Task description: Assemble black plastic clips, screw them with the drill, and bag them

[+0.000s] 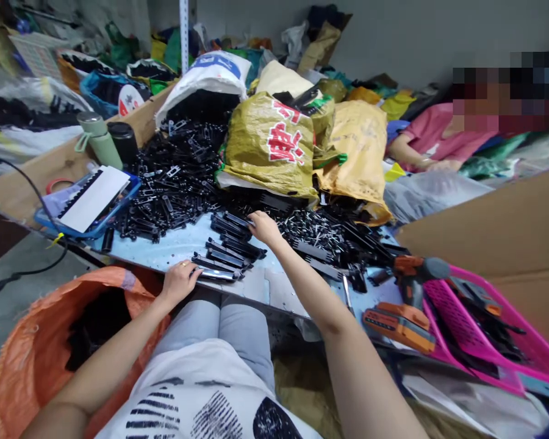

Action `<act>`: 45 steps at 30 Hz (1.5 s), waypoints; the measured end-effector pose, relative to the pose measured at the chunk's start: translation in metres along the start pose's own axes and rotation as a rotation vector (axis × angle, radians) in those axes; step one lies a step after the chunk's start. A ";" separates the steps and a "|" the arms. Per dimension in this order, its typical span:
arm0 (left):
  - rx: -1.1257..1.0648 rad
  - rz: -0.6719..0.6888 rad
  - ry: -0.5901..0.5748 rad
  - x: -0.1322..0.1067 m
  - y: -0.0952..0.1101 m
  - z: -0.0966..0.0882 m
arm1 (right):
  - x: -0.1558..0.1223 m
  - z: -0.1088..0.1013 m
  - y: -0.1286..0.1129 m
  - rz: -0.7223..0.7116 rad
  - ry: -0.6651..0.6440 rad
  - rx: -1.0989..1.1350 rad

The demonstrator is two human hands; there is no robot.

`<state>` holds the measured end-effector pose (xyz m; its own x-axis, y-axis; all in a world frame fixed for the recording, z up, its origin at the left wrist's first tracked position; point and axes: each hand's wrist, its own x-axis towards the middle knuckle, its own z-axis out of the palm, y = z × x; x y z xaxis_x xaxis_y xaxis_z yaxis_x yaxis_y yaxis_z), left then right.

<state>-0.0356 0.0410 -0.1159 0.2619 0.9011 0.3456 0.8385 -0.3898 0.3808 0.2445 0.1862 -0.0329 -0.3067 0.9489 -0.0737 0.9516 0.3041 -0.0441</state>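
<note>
Presently, on the blue tabletop (pixel 176 246), the nearest slim black strip (pixel 217 274) is touched by the left hand (pixel 179 283) and the farthest strip (pixel 235 221) by the right hand (pixel 264 228), finger closure being indiscernible on both.

Bench tally. We count two bare hands: one left hand (pixel 179 281), one right hand (pixel 264 228). We count one green bottle (pixel 104 143), one black canister (pixel 124 141), one blue tray (pixel 136 190), one tape roll (pixel 57 185), one cordless drill (pixel 410 296) outside the pink basket (pixel 457 320), one orange woven sack (pixel 22 341). Black strips (pixel 217 266): more than five; overlap prevents an exact figure. Black clips (pixel 167 201) and silver pins (pixel 315 228): too many for us to count. We note one co-worker (pixel 432 137).
</note>
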 end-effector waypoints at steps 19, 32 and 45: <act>-1.345 -1.015 -0.531 -0.034 0.044 -0.003 | 0.064 0.020 0.001 -0.061 -0.501 0.543; -2.071 -1.346 0.266 -0.058 0.105 -0.001 | -0.060 0.047 -0.074 -0.019 -0.633 1.057; -2.210 -1.484 0.395 -0.198 0.007 -0.091 | -0.088 0.066 -0.300 -0.257 -0.762 1.165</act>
<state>-0.1252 -0.1571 -0.1037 0.0872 0.6779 -0.7300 -0.9619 0.2478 0.1152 -0.0149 0.0059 -0.0793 -0.7581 0.4877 -0.4330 0.4227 -0.1381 -0.8957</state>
